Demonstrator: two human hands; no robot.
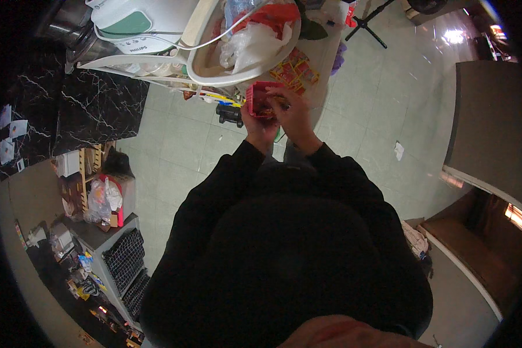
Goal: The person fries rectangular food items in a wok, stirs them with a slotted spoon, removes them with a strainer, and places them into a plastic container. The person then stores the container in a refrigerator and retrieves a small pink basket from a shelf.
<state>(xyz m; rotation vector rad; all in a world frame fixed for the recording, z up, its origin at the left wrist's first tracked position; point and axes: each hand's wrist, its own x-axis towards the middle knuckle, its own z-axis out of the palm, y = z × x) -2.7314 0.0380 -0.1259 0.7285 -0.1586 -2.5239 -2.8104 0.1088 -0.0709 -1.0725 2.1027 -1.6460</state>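
My left hand (259, 129) holds a small pink plastic basket (251, 98) from below and from its left side. Small packets with some yellow on them show inside it, partly hidden. Over the basket's right side is my right hand (295, 114), its fingers reaching down into it. Whether those fingers pinch a packet cannot be made out. Just beyond the basket, several red and yellow packets (296, 69) lie spread on a pale tabletop (319, 93).
A large off-white basin (226, 80) holding plastic bags (252, 48) stands beyond my hands. Left of it are a white Philips appliance (130, 21) and its white cable (226, 37). A black object (229, 114) sits low beside the table. A black tripod base (365, 26) stands on the tiled floor.
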